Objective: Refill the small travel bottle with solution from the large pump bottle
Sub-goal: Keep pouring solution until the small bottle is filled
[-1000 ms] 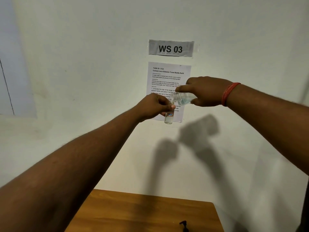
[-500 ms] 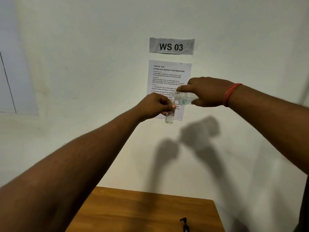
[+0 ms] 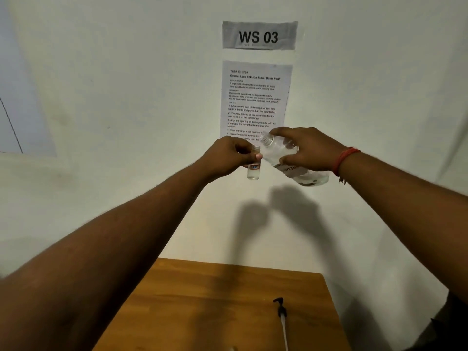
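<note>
My left hand grips the small clear travel bottle upright by its neck, held in the air in front of the wall. A little clear liquid sits in its bottom. My right hand holds the large clear bottle, uncapped and tilted, its open mouth up and to the left, just right of and above the small bottle's mouth. No stream of liquid is visible between them. The black pump head with its white tube lies on the wooden table below.
An instruction sheet and a "WS 03" label are taped to the white wall behind the hands. The table's right edge runs close to the pump. A red band is on my right wrist.
The large bottle has tipped back from nearly horizontal, its base dropping and its mouth rising away from the small bottle. Both hands moved slightly lower; the view tilted down, showing more table.
</note>
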